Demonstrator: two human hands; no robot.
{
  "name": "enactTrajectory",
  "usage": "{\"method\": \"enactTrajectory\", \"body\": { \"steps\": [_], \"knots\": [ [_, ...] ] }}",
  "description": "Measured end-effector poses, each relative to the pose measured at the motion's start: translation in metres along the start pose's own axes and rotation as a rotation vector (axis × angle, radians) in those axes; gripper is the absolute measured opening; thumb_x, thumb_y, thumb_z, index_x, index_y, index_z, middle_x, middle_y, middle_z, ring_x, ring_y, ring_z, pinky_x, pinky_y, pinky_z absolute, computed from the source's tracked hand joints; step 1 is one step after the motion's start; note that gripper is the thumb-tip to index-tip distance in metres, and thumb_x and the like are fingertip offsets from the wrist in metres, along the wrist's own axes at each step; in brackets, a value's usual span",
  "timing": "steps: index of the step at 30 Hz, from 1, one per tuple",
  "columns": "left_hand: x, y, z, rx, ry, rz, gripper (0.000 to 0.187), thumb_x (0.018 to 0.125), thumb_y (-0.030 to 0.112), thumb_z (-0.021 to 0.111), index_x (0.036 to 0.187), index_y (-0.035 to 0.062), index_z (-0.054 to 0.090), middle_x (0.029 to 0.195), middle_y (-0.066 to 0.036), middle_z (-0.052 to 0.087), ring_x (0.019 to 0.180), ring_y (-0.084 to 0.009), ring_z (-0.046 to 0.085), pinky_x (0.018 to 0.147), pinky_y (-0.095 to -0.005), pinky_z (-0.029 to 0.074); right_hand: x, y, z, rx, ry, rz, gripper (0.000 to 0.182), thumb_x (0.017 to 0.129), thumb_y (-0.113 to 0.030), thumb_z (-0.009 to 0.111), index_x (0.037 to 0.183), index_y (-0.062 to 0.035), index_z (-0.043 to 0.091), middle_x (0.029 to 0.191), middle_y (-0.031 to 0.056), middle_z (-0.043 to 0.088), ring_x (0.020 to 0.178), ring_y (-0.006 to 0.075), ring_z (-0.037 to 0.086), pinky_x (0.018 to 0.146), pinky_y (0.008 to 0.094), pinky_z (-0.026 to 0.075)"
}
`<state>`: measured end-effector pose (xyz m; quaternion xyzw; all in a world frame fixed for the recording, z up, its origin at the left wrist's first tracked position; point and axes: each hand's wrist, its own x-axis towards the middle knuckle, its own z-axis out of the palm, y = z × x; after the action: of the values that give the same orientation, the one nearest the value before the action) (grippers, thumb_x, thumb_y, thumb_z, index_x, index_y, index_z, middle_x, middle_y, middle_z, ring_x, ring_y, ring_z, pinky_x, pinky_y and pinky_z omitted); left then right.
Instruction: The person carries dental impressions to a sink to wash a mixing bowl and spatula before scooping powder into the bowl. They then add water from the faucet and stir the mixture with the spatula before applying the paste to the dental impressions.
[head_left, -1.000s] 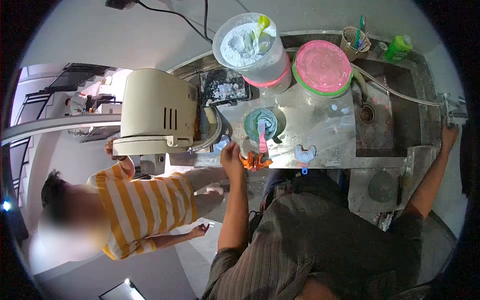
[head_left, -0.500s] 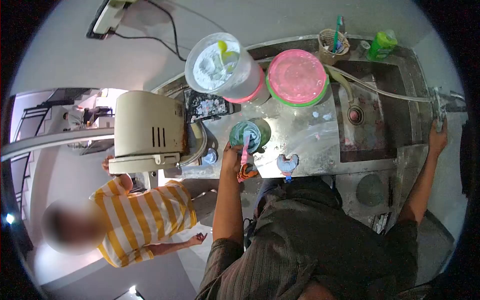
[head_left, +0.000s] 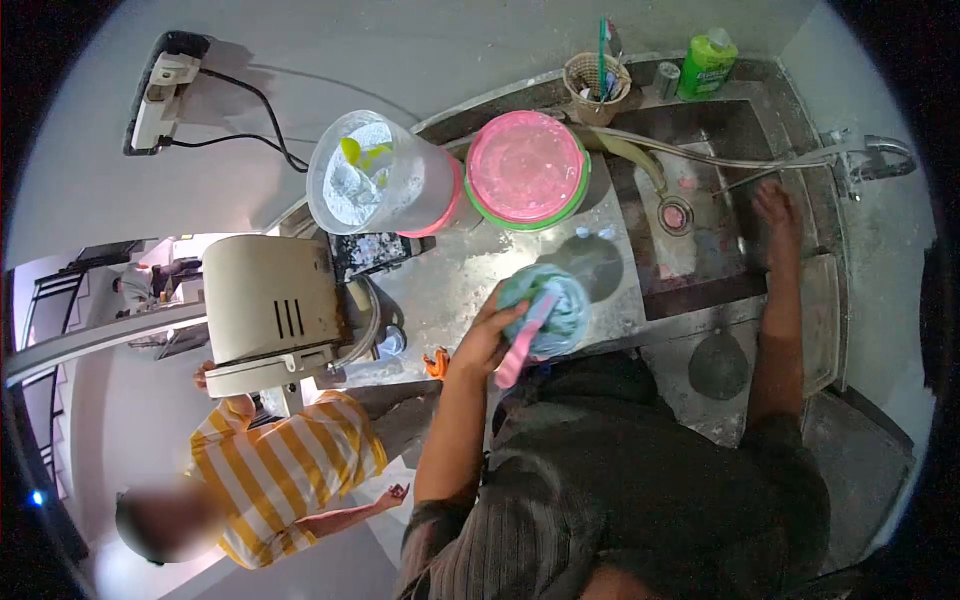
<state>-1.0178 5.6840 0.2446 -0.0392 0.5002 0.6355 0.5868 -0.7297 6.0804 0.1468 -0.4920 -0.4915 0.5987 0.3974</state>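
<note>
My left hand [head_left: 484, 335] is wrapped round a green bowl [head_left: 545, 310] held above the front of the metal counter. Pale blue-green residue coats the bowl's inside, and a pink spatula [head_left: 526, 342] leans in it, its end sticking out toward me. Over the right side of the sink [head_left: 740, 230], my right hand [head_left: 777, 212] has its fingers apart and holds nothing. A thin stream of water [head_left: 745, 181] runs beside its fingertips from the tap [head_left: 880, 158] on the right wall.
Behind the bowl stand a tub of white powder [head_left: 385, 175] and a pink-lidded tub [head_left: 527, 167]. A beige machine [head_left: 270, 305] sits left, with a person in a striped shirt [head_left: 290, 470] beyond it. A basket [head_left: 597, 88] and green bottle [head_left: 707, 66] line the back ledge.
My left hand has lifted the bowl and brought it right and nearer to me. My right hand has left the tap and moved over the sink. Water now runs.
</note>
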Motion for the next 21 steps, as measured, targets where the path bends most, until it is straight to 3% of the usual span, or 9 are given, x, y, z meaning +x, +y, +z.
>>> {"method": "enactTrajectory", "body": {
  "steps": [1,3,4,6,8,15,18,20,21],
  "knots": [
    [0.015,-0.005,0.006,0.068,-0.061,-0.014,0.049,0.088,0.011,0.06,0.133,0.0059,0.043,0.124,-0.011,0.056,0.114,-0.0233,0.055,0.094,-0.0381,0.047,0.01,0.01,-0.002,-0.007,-0.003,-0.007,0.044,0.091,-0.026,0.062,0.124,0.0015,0.053,0.13,0.0174,0.052,0.122,0.0305,0.05,0.104,0.0394,0.04],
    [0.054,-0.019,0.013,0.241,-0.133,-0.067,0.049,0.088,0.015,0.063,0.133,0.0085,0.043,0.121,-0.01,0.057,0.108,-0.0207,0.057,0.087,-0.0346,0.05,0.032,0.022,-0.006,0.381,-0.261,0.153,0.043,0.091,-0.026,0.061,0.12,0.004,0.053,0.125,0.0196,0.055,0.118,0.0308,0.054,0.102,0.0406,0.043],
    [0.069,-0.021,0.025,0.345,-0.14,-0.11,0.049,0.089,0.016,0.064,0.132,0.0105,0.043,0.118,-0.009,0.059,0.104,-0.0193,0.06,0.084,-0.0326,0.051,0.038,0.022,-0.003,0.371,-0.268,0.145,0.043,0.091,-0.026,0.061,0.12,0.004,0.053,0.125,0.0196,0.055,0.118,0.0308,0.054,0.102,0.0406,0.043],
    [0.09,-0.03,0.056,0.354,-0.113,-0.124,0.048,0.088,0.021,0.067,0.129,0.0113,0.043,0.112,-0.006,0.059,0.088,-0.0148,0.062,0.061,-0.0231,0.049,0.047,0.019,0.001,0.449,-0.208,0.247,0.04,0.094,-0.025,0.055,0.119,0.0059,0.053,0.12,0.0202,0.058,0.112,0.0299,0.058,0.1,0.0407,0.046],
    [0.134,-0.053,0.066,0.31,-0.165,-0.193,0.056,0.087,0.026,0.07,0.13,0.0115,0.037,0.112,-0.008,0.057,0.081,-0.0178,0.063,0.057,-0.0236,0.05,0.038,-0.007,0.022,0.377,-0.132,0.253,0.037,0.095,-0.023,0.052,0.116,0.0075,0.054,0.115,0.0202,0.061,0.106,0.0287,0.061,0.096,0.0395,0.049],
    [0.194,-0.068,0.154,0.113,-0.151,-0.138,0.07,0.082,0.038,0.073,0.132,0.0152,0.03,0.111,-0.012,0.055,0.083,-0.0239,0.062,0.065,-0.0337,0.056,0.042,-0.021,0.03,0.549,-0.294,0.245,0.028,0.094,-0.017,0.05,0.107,0.0068,0.059,0.099,0.0137,0.066,0.098,0.0245,0.063,0.087,0.0351,0.052],
    [0.225,-0.075,0.176,0.154,-0.13,-0.025,0.07,0.081,0.036,0.075,0.131,0.0166,0.03,0.113,-0.011,0.053,0.088,-0.0236,0.059,0.071,-0.0357,0.055,0.04,-0.021,0.022,0.391,-0.431,0.222,0.025,0.093,-0.015,0.052,0.105,0.0046,0.061,0.095,0.0107,0.066,0.09,0.0229,0.064,0.079,0.0342,0.051],
    [0.241,-0.076,0.19,0.179,-0.15,-0.041,0.069,0.08,0.031,0.077,0.129,0.0181,0.032,0.115,-0.01,0.052,0.09,-0.0233,0.057,0.076,-0.037,0.054,0.021,-0.018,0.026,-0.187,-0.328,-0.026,0.022,0.091,-0.016,0.056,0.103,0.0018,0.062,0.092,0.0103,0.066,0.083,0.0215,0.064,0.074,0.0344,0.05],
    [0.241,-0.078,0.2,0.169,-0.138,0.0,0.067,0.079,0.028,0.078,0.128,0.0187,0.033,0.114,-0.01,0.052,0.089,-0.0234,0.057,0.073,-0.0358,0.054,0.014,-0.024,0.034,-0.167,-0.323,-0.038,0.022,0.091,-0.016,0.056,0.103,0.0018,0.062,0.092,0.0103,0.066,0.083,0.0215,0.064,0.074,0.0344,0.05]
  ]
}}
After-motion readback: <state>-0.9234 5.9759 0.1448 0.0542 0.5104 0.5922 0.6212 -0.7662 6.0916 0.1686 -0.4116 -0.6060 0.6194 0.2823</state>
